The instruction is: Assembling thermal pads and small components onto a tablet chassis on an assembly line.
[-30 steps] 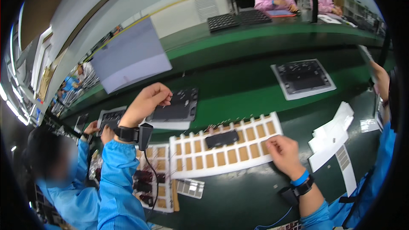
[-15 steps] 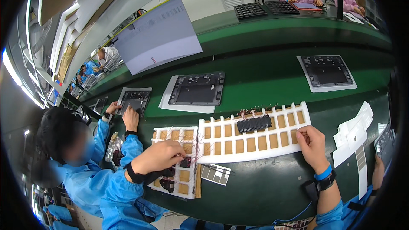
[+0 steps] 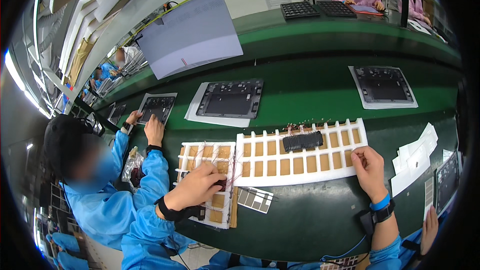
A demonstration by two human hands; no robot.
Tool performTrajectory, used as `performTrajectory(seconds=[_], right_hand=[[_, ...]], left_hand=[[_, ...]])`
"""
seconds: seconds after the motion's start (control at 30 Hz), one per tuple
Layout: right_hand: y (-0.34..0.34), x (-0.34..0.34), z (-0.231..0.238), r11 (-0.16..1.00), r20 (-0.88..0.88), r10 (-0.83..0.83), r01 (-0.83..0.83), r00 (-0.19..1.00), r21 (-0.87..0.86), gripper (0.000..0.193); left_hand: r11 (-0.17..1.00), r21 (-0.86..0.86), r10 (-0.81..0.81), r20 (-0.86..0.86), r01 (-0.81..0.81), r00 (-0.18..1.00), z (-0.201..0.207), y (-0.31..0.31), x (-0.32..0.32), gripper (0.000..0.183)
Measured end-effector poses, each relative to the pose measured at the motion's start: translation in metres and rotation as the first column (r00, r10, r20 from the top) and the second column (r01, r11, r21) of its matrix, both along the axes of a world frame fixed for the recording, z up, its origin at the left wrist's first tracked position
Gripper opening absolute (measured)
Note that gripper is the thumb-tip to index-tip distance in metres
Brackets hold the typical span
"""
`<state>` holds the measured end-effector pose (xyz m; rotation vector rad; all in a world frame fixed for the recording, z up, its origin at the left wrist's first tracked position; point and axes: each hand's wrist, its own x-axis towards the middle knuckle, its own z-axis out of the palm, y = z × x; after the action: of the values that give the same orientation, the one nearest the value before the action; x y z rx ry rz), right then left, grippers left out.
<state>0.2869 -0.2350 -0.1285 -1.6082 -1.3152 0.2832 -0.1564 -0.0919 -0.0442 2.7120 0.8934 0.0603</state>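
Fingers [image 3: 214, 182] of the left hand [image 3: 197, 187] are curled together over a small dark part down in a pocket of the smaller white foam tray [image 3: 207, 182]; whether they actually pinch it I cannot tell. The right hand [image 3: 369, 170] lies on the near edge of the long white foam tray [image 3: 300, 157], fingers bent against the foam, clamped on nothing I can make out. That long tray sits on the green surface [image 3: 310, 210] in front of the person, with a black comb-like part [image 3: 302, 141] resting in its upper row. Both trays look light, soft and easily dented, best held by the rim; the small parts trail thin wires and look delicate. Compared with a second ago, the left hand has come down from the far grey plate to the small tray, while the right hand has hardly shifted
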Motion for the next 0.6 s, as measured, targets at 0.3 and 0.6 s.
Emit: performTrajectory(seconds=[0.3, 0.6], right_hand=[[0.000, 0.001, 0.003, 1.000, 0.011, 0.009, -0.009, 1.000, 0.002, 0.009], [-0.002, -0.003, 0.007, 1.000, 0.011, 0.015, -0.016, 1.000, 0.010, 0.008]], left_hand=[[0.995, -0.026, 0.098, 0.185, -0.095, 0.978, 0.020, -0.007, 0.001, 0.012], [0.992, 0.082, 0.093, -0.012, -0.091, 0.996, -0.003, -0.006, 0.001, 0.019]])
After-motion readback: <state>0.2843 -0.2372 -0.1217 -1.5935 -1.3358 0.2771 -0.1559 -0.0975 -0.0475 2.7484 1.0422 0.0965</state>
